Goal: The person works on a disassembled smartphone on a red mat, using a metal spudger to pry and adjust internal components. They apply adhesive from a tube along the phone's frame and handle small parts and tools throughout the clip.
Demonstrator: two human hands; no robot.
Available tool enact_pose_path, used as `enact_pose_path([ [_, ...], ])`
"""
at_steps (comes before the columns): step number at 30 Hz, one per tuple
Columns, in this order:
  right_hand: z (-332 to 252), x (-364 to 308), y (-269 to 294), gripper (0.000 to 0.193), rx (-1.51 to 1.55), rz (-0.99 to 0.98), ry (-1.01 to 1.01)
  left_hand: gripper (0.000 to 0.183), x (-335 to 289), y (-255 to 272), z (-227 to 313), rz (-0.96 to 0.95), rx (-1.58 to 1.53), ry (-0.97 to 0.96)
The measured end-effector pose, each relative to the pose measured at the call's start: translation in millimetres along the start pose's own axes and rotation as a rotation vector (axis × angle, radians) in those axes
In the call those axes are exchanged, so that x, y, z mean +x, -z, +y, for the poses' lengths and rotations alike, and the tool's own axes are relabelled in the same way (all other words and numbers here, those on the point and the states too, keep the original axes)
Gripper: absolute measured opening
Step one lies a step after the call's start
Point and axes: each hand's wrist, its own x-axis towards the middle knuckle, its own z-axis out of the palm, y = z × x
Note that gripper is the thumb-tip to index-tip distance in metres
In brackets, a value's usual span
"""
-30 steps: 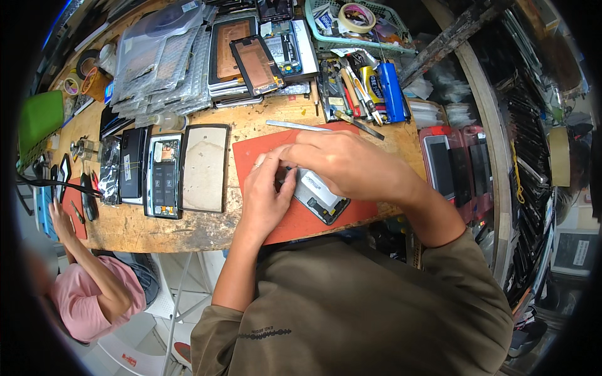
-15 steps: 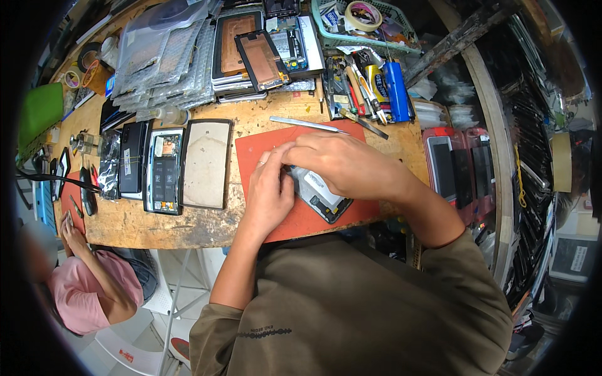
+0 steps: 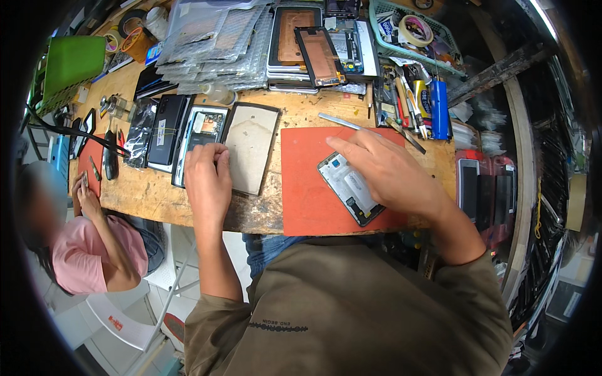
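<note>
On the red mat (image 3: 307,188) lies an opened phone housing (image 3: 342,182), tilted, with a silvery inner plate and a black edge. My right hand (image 3: 392,172) covers its upper right side, fingers bent round that edge; the fingertips are partly hidden. My left hand (image 3: 208,178) is over the lower part of another opened phone (image 3: 204,128) to the left of the mat. Its fingers are curled together, and whatever they pinch is hidden. A flat grey-white pad with a dark rim (image 3: 252,147) lies beside that hand. Behind the mat is a thin metal blade tool (image 3: 338,121).
Bubble-wrap sleeves (image 3: 219,53) and phone parts (image 3: 320,56) are piled at the back. A blue cylinder (image 3: 439,109) stands among hand tools on the right, below a green basket (image 3: 451,59). At the left, a person in pink (image 3: 97,254) works at the bench.
My left hand has left the phone housing and moved left over the other opened phone. My right hand stays at the housing, now more in sight. The whole view has shifted.
</note>
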Motion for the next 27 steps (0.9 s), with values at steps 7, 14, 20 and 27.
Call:
enact_pose_path([
  [7,1,6,-13,0.008,-0.078,0.168,-0.019,0.006,19,-13,-10,-0.024,0.111,-0.154],
  [14,0,0,-11,0.012,-0.08,-0.059,-0.001,0.008,25,-17,-1,-0.135,0.288,-0.229],
  [20,3,4,-13,0.014,-0.116,-0.028,-0.07,0.014,6,-16,37,-0.082,-0.238,-0.233],
  [27,7,-1,-10,0.025,-0.096,-0.119,-0.053,0.016,-23,-32,76,-0.208,-0.593,-0.163],
])
